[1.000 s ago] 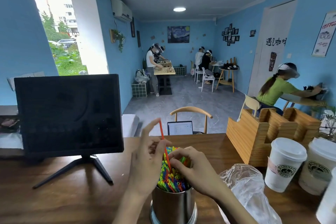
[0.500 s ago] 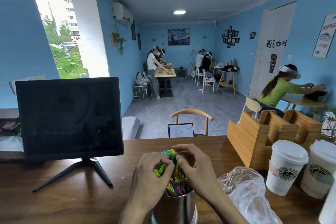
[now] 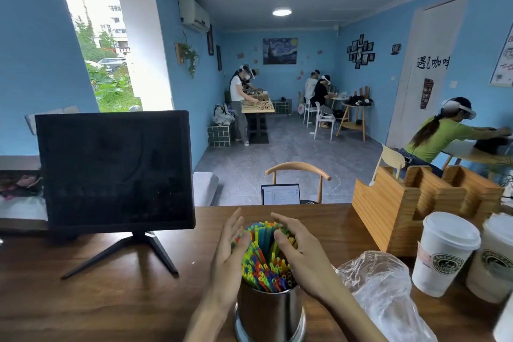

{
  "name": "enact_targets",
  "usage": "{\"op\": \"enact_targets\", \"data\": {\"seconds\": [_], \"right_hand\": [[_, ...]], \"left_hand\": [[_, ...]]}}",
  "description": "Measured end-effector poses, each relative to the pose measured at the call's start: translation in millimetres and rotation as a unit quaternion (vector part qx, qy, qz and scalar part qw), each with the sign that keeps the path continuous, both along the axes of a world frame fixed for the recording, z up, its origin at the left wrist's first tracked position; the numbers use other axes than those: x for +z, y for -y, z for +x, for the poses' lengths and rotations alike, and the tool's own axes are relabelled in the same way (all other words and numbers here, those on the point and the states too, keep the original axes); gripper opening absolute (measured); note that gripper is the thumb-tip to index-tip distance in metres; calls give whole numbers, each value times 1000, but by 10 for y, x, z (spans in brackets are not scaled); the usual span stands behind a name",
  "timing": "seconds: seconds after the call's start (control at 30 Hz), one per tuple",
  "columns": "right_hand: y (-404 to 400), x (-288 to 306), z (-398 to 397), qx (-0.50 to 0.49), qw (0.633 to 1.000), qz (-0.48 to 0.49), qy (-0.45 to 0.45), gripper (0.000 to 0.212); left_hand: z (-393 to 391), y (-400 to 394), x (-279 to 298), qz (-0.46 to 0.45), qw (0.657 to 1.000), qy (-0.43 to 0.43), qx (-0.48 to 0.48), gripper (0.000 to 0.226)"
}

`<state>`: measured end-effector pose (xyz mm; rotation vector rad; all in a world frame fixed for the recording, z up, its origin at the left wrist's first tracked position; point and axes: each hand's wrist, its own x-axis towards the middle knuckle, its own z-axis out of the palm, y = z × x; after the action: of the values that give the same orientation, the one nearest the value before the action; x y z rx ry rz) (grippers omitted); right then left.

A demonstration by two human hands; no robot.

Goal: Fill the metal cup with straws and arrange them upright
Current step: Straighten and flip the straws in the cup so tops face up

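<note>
Monitor (image 3: 115, 172): dark screen on a tripod stand, at the left of the wooden counter (image 3: 111, 300).
Left hand (image 3: 229, 255): fingers straight and together, palm flat against the left side of the straws.
Straws (image 3: 266, 255): a mixed-colour bundle, standing in the cup and fanning slightly outward, held between both palms.
Metal cup (image 3: 270, 314): shiny cylinder on the counter at bottom centre, packed with straws.
Right hand (image 3: 301, 254): fingers straight, slightly spread, pressing the right side of the bundle.
Plastic bag (image 3: 380, 289): clear, crumpled, just right of the cup.
Paper cups (image 3: 444, 253): white, lidded, at far right.
Wooden organiser (image 3: 416, 203): behind the paper cups.
</note>
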<state>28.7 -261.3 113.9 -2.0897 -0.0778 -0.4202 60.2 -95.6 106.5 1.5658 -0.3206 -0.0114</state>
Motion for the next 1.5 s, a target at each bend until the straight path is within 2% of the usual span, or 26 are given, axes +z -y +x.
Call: {"op": "enact_targets", "data": {"seconds": [0.07, 0.13, 0.23, 0.3, 0.37, 0.5, 0.67, 0.8, 0.93, 1.07, 1.17, 1.3, 1.5], "right_hand": [[-36, -47, 16, -12, 999, 47, 17, 32], [-80, -98, 36, -42, 987, 150, 33, 29], [-127, -114, 40, -67, 935, 344, 58, 22], [-156, -116, 29, -63, 910, 405, 66, 36], [-187, -154, 30, -65, 921, 381, 51, 47], [-238, -187, 42, -87, 957, 275, 21, 43], [-244, -192, 39, -98, 961, 258, 24, 33], [-232, -206, 53, -101, 970, 219, 34, 27], [-252, -180, 55, -100, 969, 220, 39, 34], [-257, -149, 90, -96, 977, 190, -1, 42], [-266, -155, 110, -106, 975, 195, 0, 36], [-293, -172, 138, -136, 959, 249, 11, 14], [-258, -203, 147, -138, 947, 291, 1, 20]], "left_hand": [[10, 31, -32, -13, 1000, -6, -16, 36], [12, 65, -58, -35, 999, -7, -11, 33], [12, 127, -80, -82, 996, -14, 39, 32], [-2, 166, -96, -126, 990, -29, 57, 35], [-18, 206, -122, -144, 987, -36, 63, 40], [-54, 289, -129, -151, 982, -2, 115, 25], [-34, 303, -181, -124, 982, 10, 145, 29], [-23, 294, -154, -116, 984, 5, 136, 24], [28, 293, -62, -87, 990, -28, 108, 18], [37, 301, 2, -88, 988, -37, 118, 34], [43, 303, -27, -71, 987, -30, 142, 25], [53, 312, -76, -73, 981, -24, 176, 19], [46, 304, -101, -106, 981, -33, 160, 22]]}}
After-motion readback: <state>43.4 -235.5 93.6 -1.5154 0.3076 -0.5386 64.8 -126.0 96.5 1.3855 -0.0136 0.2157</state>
